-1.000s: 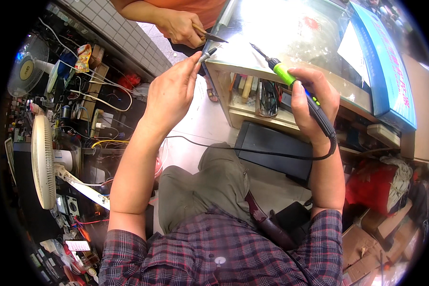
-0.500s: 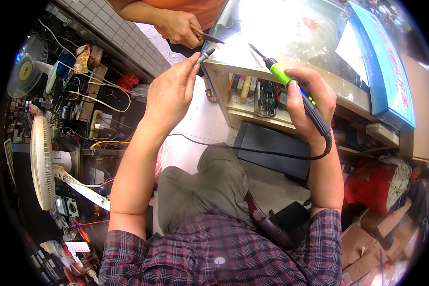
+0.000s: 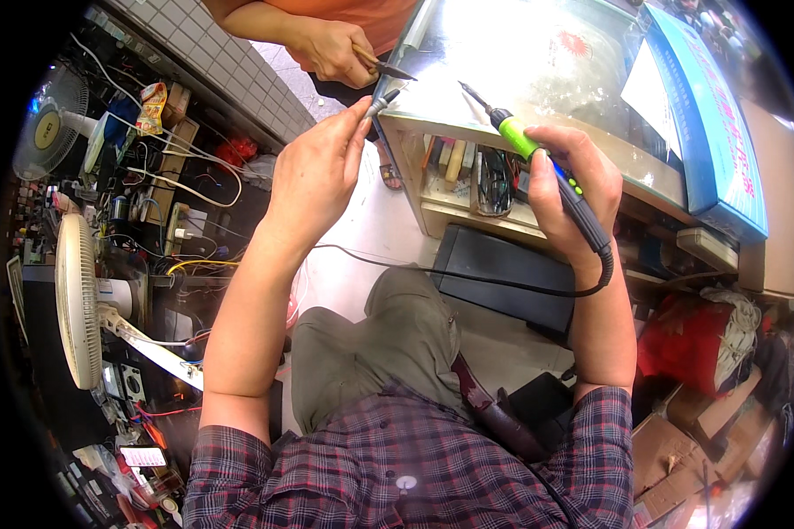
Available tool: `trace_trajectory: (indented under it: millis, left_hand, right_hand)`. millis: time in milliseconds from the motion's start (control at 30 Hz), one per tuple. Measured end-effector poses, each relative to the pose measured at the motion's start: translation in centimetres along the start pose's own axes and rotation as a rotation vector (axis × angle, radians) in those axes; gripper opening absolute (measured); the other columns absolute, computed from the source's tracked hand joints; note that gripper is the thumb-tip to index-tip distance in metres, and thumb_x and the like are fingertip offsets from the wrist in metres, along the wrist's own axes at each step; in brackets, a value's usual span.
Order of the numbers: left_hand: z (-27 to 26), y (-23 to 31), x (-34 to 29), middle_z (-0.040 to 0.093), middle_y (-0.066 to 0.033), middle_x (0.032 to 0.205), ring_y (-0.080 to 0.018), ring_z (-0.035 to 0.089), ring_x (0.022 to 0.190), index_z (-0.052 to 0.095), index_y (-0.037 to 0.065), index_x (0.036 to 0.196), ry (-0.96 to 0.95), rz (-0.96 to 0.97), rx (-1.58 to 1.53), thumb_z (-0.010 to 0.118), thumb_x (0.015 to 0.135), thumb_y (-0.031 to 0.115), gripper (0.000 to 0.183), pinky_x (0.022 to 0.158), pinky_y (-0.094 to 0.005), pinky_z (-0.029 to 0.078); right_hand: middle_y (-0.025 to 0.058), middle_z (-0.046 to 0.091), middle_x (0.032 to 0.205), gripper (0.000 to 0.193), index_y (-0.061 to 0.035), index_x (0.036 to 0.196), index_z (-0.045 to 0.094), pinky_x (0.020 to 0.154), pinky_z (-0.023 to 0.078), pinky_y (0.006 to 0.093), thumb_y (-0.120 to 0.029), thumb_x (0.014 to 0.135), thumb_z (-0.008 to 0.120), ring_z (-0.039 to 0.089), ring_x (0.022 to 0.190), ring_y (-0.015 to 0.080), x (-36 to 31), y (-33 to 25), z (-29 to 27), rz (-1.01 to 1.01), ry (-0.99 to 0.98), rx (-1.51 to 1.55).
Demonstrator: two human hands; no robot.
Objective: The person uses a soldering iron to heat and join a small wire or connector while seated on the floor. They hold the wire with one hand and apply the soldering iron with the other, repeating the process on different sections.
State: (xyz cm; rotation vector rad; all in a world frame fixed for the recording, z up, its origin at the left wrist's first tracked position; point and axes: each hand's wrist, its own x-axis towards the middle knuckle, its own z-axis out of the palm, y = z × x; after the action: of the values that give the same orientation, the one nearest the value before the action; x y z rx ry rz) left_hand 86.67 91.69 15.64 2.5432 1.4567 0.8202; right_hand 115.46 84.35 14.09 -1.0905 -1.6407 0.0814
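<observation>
My right hand (image 3: 582, 181) is closed round a green and black soldering iron (image 3: 519, 139). Its metal tip points up and left over the glass counter (image 3: 503, 55), and its cord loops back from the rear end. Between the pinched thumb and fingers of my left hand (image 3: 313, 172) is a small grey plug (image 3: 378, 105) with a thin metal tip, close to the counter's corner. The iron's tip is apart from the plug. Just beyond it, another person's hand (image 3: 335, 51) grips a wooden-handled tool with a dark pointed blade (image 3: 395, 70).
A blue box (image 3: 706, 123) stands on the counter at the right. Tools fill the shelf (image 3: 468, 176) underneath, above a black case (image 3: 503, 278) on the floor. A white fan (image 3: 79, 300) and tangled cables crowd the left. The iron's black cord (image 3: 432, 268) crosses above my lap.
</observation>
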Motion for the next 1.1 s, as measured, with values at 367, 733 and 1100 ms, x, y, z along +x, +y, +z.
trace_trajectory:
  millis: [367,733,1100]
  left_hand:
    - [-1.4,-2.5,-0.1,0.075,-0.0240,0.112,-0.0430,0.074,0.100,0.070,0.009,0.140,-0.020,-0.017,-0.024,0.060,0.111,0.019,0.033,0.084,-0.0463,0.058]
    - [-0.6,-3.8,0.3,0.075,-0.0238,0.113,-0.0428,0.074,0.101,0.070,0.009,0.140,-0.018,-0.022,-0.042,0.061,0.111,0.019,0.033,0.085,-0.0454,0.058]
    - [-0.6,-3.9,1.0,0.075,-0.0240,0.111,-0.0428,0.074,0.099,0.070,0.009,0.140,-0.021,-0.025,-0.040,0.061,0.111,0.018,0.032,0.084,-0.0450,0.059]
  right_hand:
    - [0.0132,0.075,0.093,0.028,-0.0008,0.115,0.074,0.073,0.057,0.0313,0.002,0.088,0.071,0.072,0.077,0.0202,0.7,-1.2,3.7,-0.055,0.013,0.153]
    - [0.0130,0.072,0.090,0.030,-0.0022,0.113,0.075,0.072,0.056,0.0366,-0.001,0.082,0.074,0.070,0.076,0.0256,0.8,0.7,6.2,-0.123,-0.044,0.146]
    - [0.0132,0.073,0.091,0.031,-0.0025,0.114,0.074,0.071,0.057,0.0364,0.000,0.083,0.074,0.071,0.076,0.0262,1.4,1.0,5.9,-0.145,-0.061,0.121]
